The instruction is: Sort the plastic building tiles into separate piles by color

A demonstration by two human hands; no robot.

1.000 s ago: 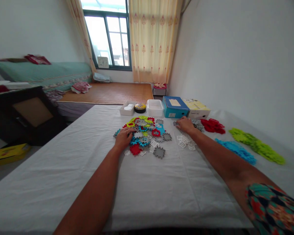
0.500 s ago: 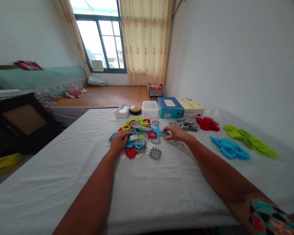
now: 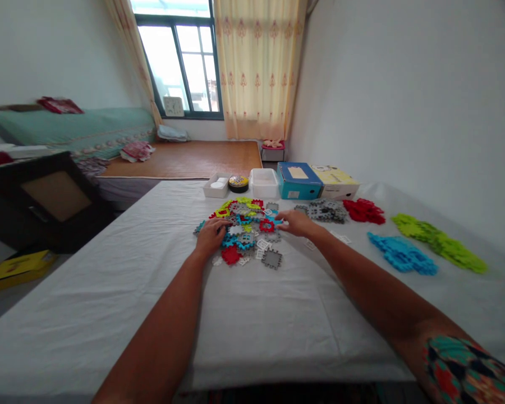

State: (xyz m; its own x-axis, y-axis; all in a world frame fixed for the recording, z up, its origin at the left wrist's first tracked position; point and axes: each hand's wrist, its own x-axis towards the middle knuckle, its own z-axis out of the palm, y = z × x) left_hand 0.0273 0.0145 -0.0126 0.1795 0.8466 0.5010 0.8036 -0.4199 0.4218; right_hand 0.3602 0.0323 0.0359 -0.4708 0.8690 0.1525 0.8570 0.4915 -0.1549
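A mixed heap of flat toothed interlocking plastic pieces (image 3: 236,230) in red, blue, green, grey and white lies on the white-covered table. At the heap's left edge rests my left hand (image 3: 211,234), its fingers slightly bent and apart, with no piece visibly held. My right hand (image 3: 297,223) reaches the right side of the heap, thumb and fingers around the edge of a blue interlocking piece (image 3: 272,216); the fingertips partly cover it. Close to that hand are a red frame piece (image 3: 266,225) and a grey square piece (image 3: 271,258). White lattice pieces (image 3: 263,245) lie in front.
Separate piles of grey (image 3: 327,211), red (image 3: 364,211), blue (image 3: 402,253) and green pieces (image 3: 440,241) lie to the right. Behind stand a white tray (image 3: 216,189), a round black-and-yellow tin (image 3: 238,184), a clear plastic box (image 3: 264,184), a blue box (image 3: 299,182) and a yellow box (image 3: 335,182).
My right hand has moved from beside a grey piece to the blue piece at the heap's right edge. My left hand stays by the heap. The view has shifted slightly.
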